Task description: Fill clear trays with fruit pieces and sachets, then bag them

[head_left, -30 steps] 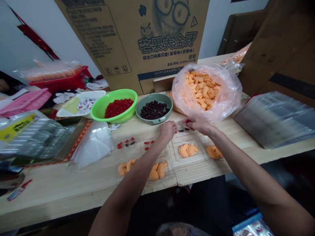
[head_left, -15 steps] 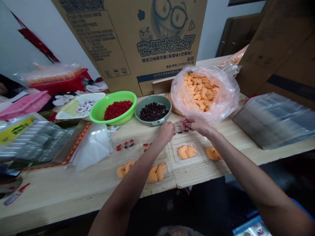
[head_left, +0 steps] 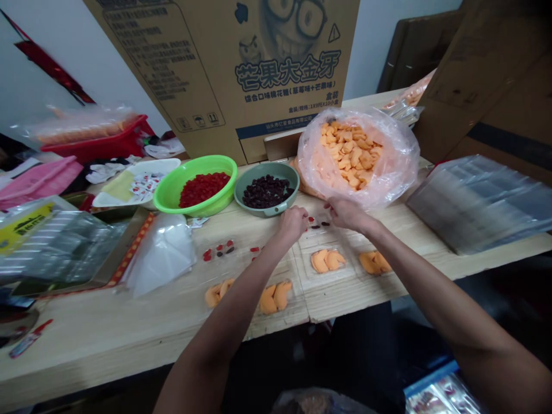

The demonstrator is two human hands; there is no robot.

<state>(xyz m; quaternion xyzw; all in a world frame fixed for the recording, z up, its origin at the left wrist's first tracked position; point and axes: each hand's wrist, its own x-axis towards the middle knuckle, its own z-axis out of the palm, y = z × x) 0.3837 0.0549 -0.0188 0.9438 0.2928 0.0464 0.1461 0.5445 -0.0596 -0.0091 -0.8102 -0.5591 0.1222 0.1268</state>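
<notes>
My left hand (head_left: 294, 223) is closed at the left side of a clear plastic tray, its fingertips hidden from me. Across from it, my right hand (head_left: 347, 215) bends its fingers together over the tray's right end; what they hold does not show. Between the hands lie a red candy piece (head_left: 311, 219) and dark candy pieces (head_left: 324, 224). Another clear tray with red and dark pieces (head_left: 219, 250) sits to the left, and my left forearm partly covers one more. Nearer to me, orange curved candies (head_left: 328, 261) lie in clear tray compartments.
Behind the hands stand a grey-green bowl of dark pieces (head_left: 267, 192), a green bowl of red pieces (head_left: 202, 190) and a plastic bag of orange candies (head_left: 351, 155). Stacked clear trays (head_left: 483, 204) are at right, plastic sleeves (head_left: 161, 253) at left. A large carton (head_left: 224, 69) rises behind.
Red pieces seen in my right fingers earlier no longer show there. A red piece is now visible in the tray between my hands. My right hand has shifted slightly up and right.
</notes>
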